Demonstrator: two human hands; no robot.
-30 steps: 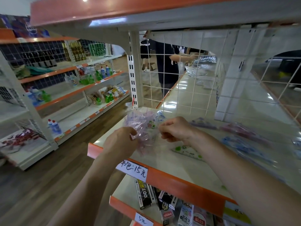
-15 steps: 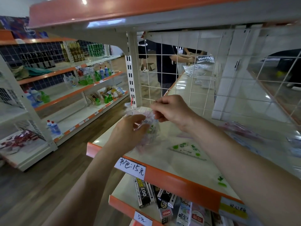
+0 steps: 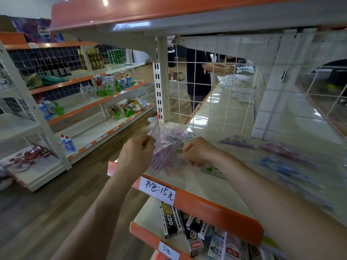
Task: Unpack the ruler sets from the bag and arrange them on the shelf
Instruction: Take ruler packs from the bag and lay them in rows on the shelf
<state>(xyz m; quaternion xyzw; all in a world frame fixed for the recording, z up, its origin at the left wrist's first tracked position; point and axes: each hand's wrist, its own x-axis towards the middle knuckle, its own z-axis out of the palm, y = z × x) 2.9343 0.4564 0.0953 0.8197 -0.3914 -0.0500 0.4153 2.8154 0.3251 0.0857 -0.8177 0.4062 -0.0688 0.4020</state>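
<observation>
Price tag [image 3: 159, 190], black boxes [image 3: 170, 220], detergent bottles [image 3: 68, 143]

Clear plastic bag [image 3: 173, 131], crumpled, stuffed with pink-purple ruler sets [image 3: 163, 158], held over front left corner of cream orange-edged shelf [image 3: 222, 187], pinched between left hand [image 3: 137, 156] and right hand [image 3: 197, 152]. Green-printed set [image 3: 211, 169] flat just right of bag; purple set [image 3: 237, 142], pink set [image 3: 282, 149], blue set [image 3: 277, 166] flat further right, blurred.

The cream shelf [image 3: 216, 186] has an orange front edge [image 3: 216, 209] bearing a handwritten price label [image 3: 158, 191]. Toward the right, blurred ruler sets in clear packs lie flat on it: a purple set [image 3: 237, 143], a pink set [image 3: 281, 150] beside it, a blue set [image 3: 277, 166] nearer, and a green-printed set [image 3: 212, 169] nearest the front.
</observation>
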